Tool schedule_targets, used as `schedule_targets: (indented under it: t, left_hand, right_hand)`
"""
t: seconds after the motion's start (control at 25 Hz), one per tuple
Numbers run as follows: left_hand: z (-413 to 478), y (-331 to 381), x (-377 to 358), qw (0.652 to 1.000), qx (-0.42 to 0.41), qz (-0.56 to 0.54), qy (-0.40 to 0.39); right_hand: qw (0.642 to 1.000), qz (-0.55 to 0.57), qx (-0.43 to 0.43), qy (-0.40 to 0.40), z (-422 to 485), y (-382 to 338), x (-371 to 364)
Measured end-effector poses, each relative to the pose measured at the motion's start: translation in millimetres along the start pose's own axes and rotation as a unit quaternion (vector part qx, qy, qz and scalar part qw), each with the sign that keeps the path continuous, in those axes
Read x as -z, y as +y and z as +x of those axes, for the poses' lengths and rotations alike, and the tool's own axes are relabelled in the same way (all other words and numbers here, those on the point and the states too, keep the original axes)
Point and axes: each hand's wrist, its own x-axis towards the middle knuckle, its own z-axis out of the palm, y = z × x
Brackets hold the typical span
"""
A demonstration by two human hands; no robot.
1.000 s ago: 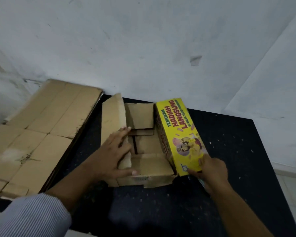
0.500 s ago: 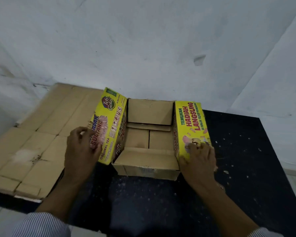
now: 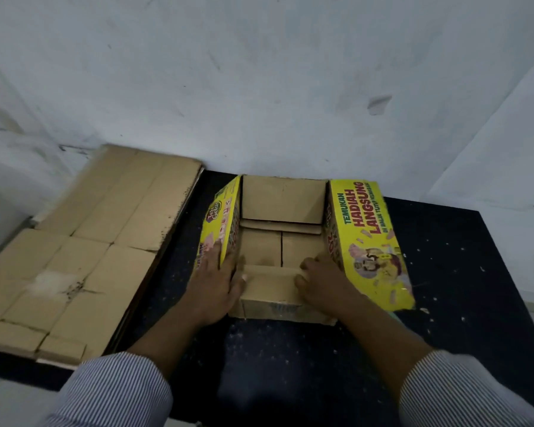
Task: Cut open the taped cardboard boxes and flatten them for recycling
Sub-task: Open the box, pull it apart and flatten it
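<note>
An opened cardboard box point(image 3: 282, 204) stands on the black table point(image 3: 463, 260), its brown inside showing. Its printed yellow left flap point(image 3: 221, 217) stands nearly upright. The yellow right flap point(image 3: 364, 238) leans outward. My left hand point(image 3: 213, 285) lies at the near left corner, with straight fingers on the left flap's outer face and the thumb on the near brown flap point(image 3: 272, 282). My right hand point(image 3: 324, 282) is at the near right corner, its fingers curled onto the near flap's edge. No cutter is clearly visible.
A large sheet of flattened brown cardboard point(image 3: 99, 241) lies to the left, overlapping the table's left edge. A white wall point(image 3: 259, 87) runs right behind the box. Small crumbs dot the table on the right. A pale bluish thing point(image 3: 395, 315) peeks from under my right forearm.
The left flap was turned up and out, showing its yellow side. Both hands then moved inward to the box's near corners, and the view came closer.
</note>
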Motion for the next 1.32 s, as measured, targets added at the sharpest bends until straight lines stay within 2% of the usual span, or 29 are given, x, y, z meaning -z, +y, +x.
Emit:
schedule_targets:
  t: [0.08, 0.32, 0.4, 0.48, 0.52, 0.56, 0.6, 0.64, 0.68, 0.72, 0.76, 0.8, 0.84, 0.92, 0.96, 1.04, 1.16, 1.32]
  left_hand:
    - [1.1, 1.7, -1.8, 0.999, 0.005, -0.041, -0.004]
    - [-1.4, -6.3, -4.8, 0.98, 0.026, -0.199, -0.006]
    - [0.8, -9.7, -2.0, 0.952, 0.057, -0.299, -0.031]
    - [6.4, -12.2, 3.2, 0.878, 0.124, -0.462, -0.033]
    - [6.8, -13.4, 9.9, 0.856, 0.148, -0.495, -0.021]
    - [6.5, -16.3, 17.9, 0.865, 0.143, -0.481, 0.002]
    - [5.7, -17.9, 26.1, 0.889, 0.12, -0.44, 0.031]
    - [8.3, -19.8, 32.5, 0.91, 0.082, -0.402, 0.06]
    - [8.8, -14.7, 44.3, 0.917, 0.038, -0.394, 0.051]
    - [12.0, -9.0, 52.6, 0.923, 0.0, -0.384, 0.005]
    - [12.9, -2.9, 60.8, 0.929, -0.041, -0.359, -0.075]
    - [14.4, 0.1, 62.1, 0.94, -0.077, -0.293, -0.157]
    - [13.8, 4.6, 60.7, 0.95, -0.104, -0.194, -0.221]
    - [9.9, 8.3, 47.5, 0.95, -0.149, 0.021, -0.274]
    - [8.8, 9.8, 40.0, 0.943, -0.164, 0.089, -0.276]
    - [10.0, 9.1, 24.2, 0.943, -0.172, 0.134, -0.251]
    - [3.8, 10.9, 17.7, 0.96, -0.174, 0.123, -0.181]
    - [-9.2, 8.8, 16.4, 0.975, -0.187, 0.068, -0.098]
  right_hand:
    - [0.997, 0.045, -0.049, -0.047, 18.2, -3.9, 0.3]
    - [0.978, 0.041, -0.112, -0.169, 45.1, -19.9, 4.0]
    - [0.986, 0.044, -0.092, -0.129, 52.3, -30.2, 16.4]
    - [0.995, 0.059, -0.065, -0.037, 55.1, -40.5, 42.2]
    - [0.995, 0.072, -0.062, -0.002, 54.1, -43.9, 59.6]
    - [0.995, 0.082, -0.062, 0.003, 49.9, -46.3, 78.6]
    - [0.994, 0.088, -0.062, -0.022, 41.1, -49.8, 95.9]
    - [0.992, 0.091, -0.06, -0.068, 29.1, -53.0, 109.8]
    - [0.988, 0.087, -0.053, -0.117, 16.6, -55.3, 118.8]
    - [0.983, 0.084, -0.042, -0.158, 5.9, -57.0, 122.5]
    - [0.978, 0.084, -0.031, -0.189, -3.3, -58.5, 122.5]
    - [0.971, 0.097, -0.032, -0.217, -10.3, -57.2, 118.2]
    - [0.961, 0.118, -0.041, -0.246, -17.3, -55.6, 111.9]
    - [0.953, 0.106, -0.032, -0.282, -27.3, -49.0, 93.1]
    - [0.957, 0.081, -0.014, -0.279, -31.0, -44.6, 82.5]
    - [0.963, 0.06, 0.007, -0.262, -35.4, -36.7, 60.1]
    - [0.97, 0.059, 0.041, -0.233, -30.7, -23.0, 21.0]
    - [0.985, 0.039, 0.092, -0.138, -26.1, -10.0, -16.2]
